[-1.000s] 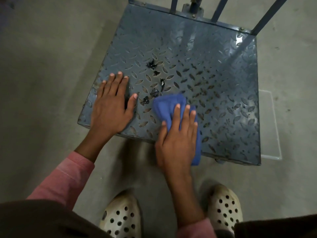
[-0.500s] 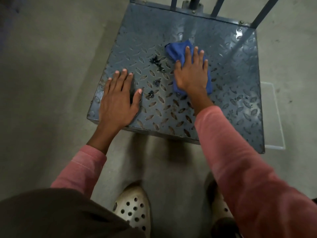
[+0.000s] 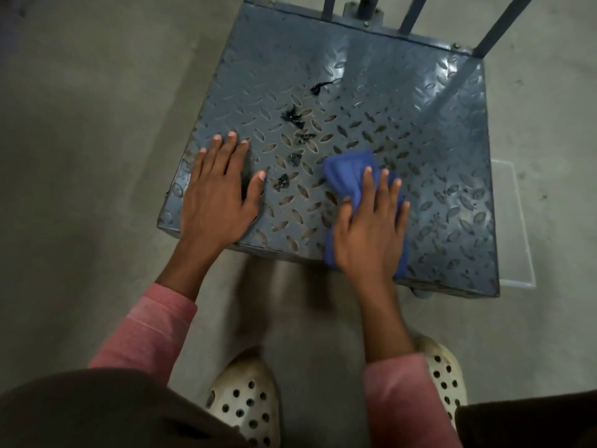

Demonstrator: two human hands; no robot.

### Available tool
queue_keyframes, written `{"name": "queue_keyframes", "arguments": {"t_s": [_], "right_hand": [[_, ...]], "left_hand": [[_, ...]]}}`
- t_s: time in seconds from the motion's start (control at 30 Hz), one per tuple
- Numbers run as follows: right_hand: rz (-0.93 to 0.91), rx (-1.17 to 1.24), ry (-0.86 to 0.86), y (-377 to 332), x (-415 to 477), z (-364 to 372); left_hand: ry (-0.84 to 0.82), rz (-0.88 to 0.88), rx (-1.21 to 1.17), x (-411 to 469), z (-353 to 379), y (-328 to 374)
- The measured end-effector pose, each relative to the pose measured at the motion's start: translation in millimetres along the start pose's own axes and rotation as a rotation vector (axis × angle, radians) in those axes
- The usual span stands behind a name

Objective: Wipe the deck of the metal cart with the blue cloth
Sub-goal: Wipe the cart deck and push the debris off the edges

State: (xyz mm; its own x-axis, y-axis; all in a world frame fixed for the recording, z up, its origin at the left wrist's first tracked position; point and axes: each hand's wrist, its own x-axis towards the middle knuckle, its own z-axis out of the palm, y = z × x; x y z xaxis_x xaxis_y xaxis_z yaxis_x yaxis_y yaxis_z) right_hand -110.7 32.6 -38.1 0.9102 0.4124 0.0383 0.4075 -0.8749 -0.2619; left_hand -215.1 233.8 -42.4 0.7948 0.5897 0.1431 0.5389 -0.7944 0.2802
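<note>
The metal cart's deck (image 3: 403, 101) is grey-blue diamond plate and fills the upper middle of the head view. My right hand (image 3: 368, 234) presses flat on the folded blue cloth (image 3: 347, 176) near the deck's front edge; part of the cloth is hidden under the palm. My left hand (image 3: 219, 195) lies flat with fingers spread on the deck's front left corner, holding nothing. Several small dark scraps (image 3: 292, 116) lie scattered in a line between the two hands and further back.
Blue upright bars (image 3: 494, 27) of the cart's handle rise at the deck's far edge. Grey concrete floor (image 3: 97, 124) surrounds the cart. My two perforated cream clogs (image 3: 245, 405) stand just in front of it. A pale outlined rectangle (image 3: 517, 221) marks the floor at right.
My right hand has pulled the blue cloth back from the far middle of the deck to its front edge. My left hand has stayed flat on the front left corner.
</note>
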Motion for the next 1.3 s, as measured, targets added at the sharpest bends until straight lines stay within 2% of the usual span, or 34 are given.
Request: {"name": "queue_keyframes", "arguments": {"t_s": [0.2, 0.5, 0.7, 0.87, 0.9, 1.0, 1.07, 1.17, 1.3], "right_hand": [[0.031, 0.043, 0.006, 12.1, 121.2, 1.0], [-0.274, 0.133, -0.145, -37.0, 240.8, 1.9], [-0.509, 0.274, -0.315, -59.4, 224.7, -4.6], [-0.588, 0.374, -0.320, -55.1, 160.7, -2.0], [-0.556, 0.396, -0.289, -48.6, 154.5, -3.0], [-0.300, 0.410, -0.165, -20.9, 165.6, -17.1], [-0.220, 0.387, -0.148, -9.2, 185.0, -23.7], [-0.297, 0.282, -0.162, -10.6, 191.3, -21.2], [-0.428, 0.260, -0.165, -31.3, 166.6, -10.5]], "left_hand": [[0.002, -0.006, 0.014, 0.8, 1.2, 1.7], [-0.027, -0.004, 0.028, 7.5, -2.1, 1.5], [-0.029, -0.009, 0.002, 7.6, -4.0, 2.2], [0.000, -0.033, -0.078, 2.3, -7.2, 1.9], [0.000, -0.036, -0.082, 0.4, -7.4, 1.7], [-0.010, -0.020, -0.065, -3.5, -5.8, 1.3], [-0.006, -0.030, -0.066, -3.3, -5.0, 2.0], [-0.004, -0.030, -0.066, 0.0, -5.6, 2.0], [-0.012, -0.019, -0.069, 0.4, -5.9, 2.3]]}}
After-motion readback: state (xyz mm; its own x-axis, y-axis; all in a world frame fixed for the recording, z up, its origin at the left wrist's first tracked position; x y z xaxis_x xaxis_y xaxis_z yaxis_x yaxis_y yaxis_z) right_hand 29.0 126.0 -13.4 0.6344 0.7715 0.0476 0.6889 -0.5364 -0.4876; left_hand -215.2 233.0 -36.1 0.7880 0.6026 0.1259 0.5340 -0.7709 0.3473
